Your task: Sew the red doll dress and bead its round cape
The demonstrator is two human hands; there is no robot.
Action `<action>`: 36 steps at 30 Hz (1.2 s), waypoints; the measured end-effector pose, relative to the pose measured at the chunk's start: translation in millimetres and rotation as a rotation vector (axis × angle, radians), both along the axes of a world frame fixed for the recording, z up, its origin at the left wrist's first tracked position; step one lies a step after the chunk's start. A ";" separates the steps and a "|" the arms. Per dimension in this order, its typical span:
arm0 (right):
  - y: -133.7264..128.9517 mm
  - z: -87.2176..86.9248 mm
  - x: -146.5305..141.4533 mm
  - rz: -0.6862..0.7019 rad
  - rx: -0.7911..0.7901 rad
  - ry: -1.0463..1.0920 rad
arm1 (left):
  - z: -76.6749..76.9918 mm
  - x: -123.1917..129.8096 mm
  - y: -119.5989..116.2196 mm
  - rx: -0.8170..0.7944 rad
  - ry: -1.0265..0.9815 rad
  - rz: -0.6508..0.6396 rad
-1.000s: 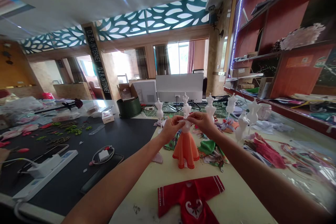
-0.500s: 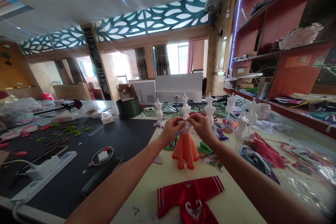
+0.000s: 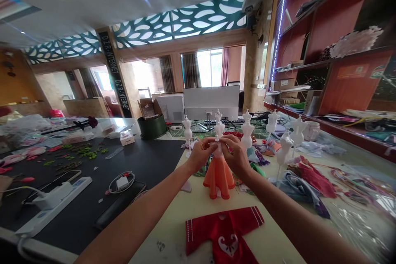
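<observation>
A small white mannequin wears an orange skirt with a pale upper part, standing upright on the cream table. At its left shoulder side my left hand pinches the top of the garment, fingers closed. My right hand pinches the opposite side near the neck, its fingertips close to the left ones. What exactly lies between the fingertips is too small to tell. A red garment with a white heart-shaped motif lies flat in front of the skirt.
Several white mannequins, among them one behind my right hand, stand around. A monitor and green bin are at the back. Cloth pieces lie right; a power strip, phone and cable are on the dark surface left.
My right hand has shifted slightly left and down, turning closer around the mannequin's upper body. My left hand has barely moved and stays at the neck area.
</observation>
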State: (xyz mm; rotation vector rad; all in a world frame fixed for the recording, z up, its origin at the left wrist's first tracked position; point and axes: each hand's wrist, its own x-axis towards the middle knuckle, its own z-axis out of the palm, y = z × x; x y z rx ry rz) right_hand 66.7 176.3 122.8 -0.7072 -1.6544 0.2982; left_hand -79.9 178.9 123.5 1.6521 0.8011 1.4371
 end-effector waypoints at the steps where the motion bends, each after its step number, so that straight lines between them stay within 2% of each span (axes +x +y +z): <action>1: 0.8 -0.7 -0.3 0.009 -0.007 0.006 | 0.2 -0.3 0.0 0.000 0.005 0.003; 6: 4.3 -4.5 0.6 0.071 -0.106 0.063 | 1.9 -1.4 2.8 -0.013 0.041 0.014; 11: 1.7 -9.0 0.9 0.072 -0.174 0.120 | 1.8 -0.6 4.1 -0.022 0.050 0.018; 19: -0.5 -9.1 3.7 0.070 -0.134 0.108 | -3.1 4.7 2.6 -0.034 0.015 0.012; 36: -7.2 -16.0 2.3 0.013 -0.198 0.098 | -5.1 -1.4 -7.6 -0.064 0.030 0.028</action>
